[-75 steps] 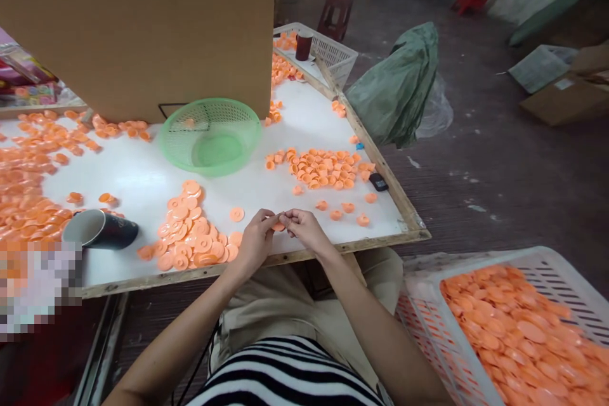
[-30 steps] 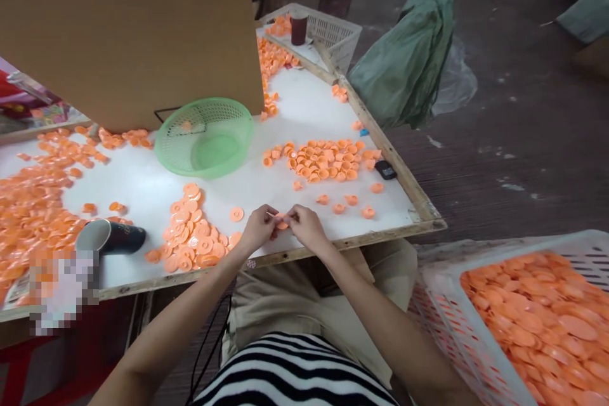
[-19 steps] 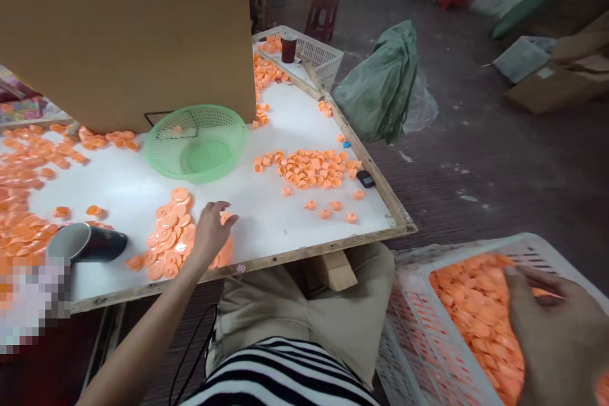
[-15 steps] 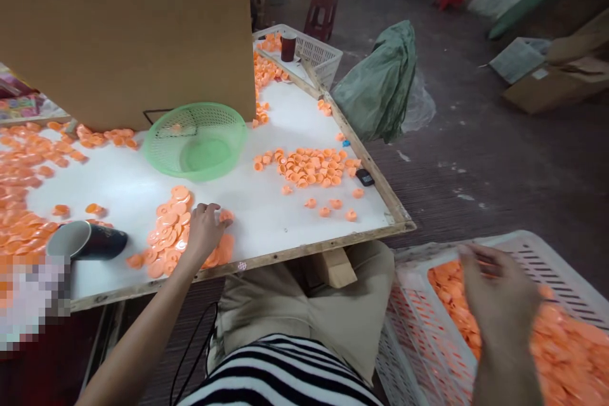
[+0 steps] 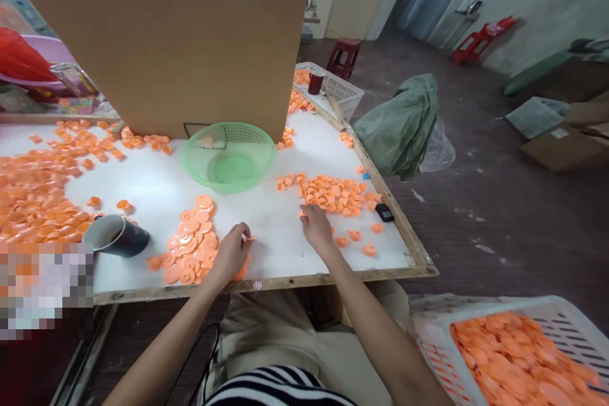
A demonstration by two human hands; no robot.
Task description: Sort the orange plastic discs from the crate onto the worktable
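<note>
Spilling past the bottom edge, a striped shirt (image 5: 280, 387) shows only in part, and the white crate (image 5: 552, 314) of orange pieces at lower right is likewise cut off. A pixelated patch (image 5: 45, 292) hides whatever lies at lower left. On the white table (image 5: 280, 247), the left hand (image 5: 231, 254) pinches an orange disc (image 5: 250, 239), seen nearly edge-on and mostly covered by the fingers; hand and wrist mask part of the heap of flat discs (image 5: 190, 241). The right hand (image 5: 318, 228) has its fingertips at an orange cup (image 5: 302, 213) near the cup pile (image 5: 335, 193); whether they grip it, I cannot tell. Farther back, a green strainer (image 5: 232, 168) stands before a cardboard sheet (image 5: 200, 44), which leaves the top edge and blocks the view behind. Beyond, a red stool (image 5: 344, 57) is partly hidden by another crate (image 5: 345, 94).
</note>
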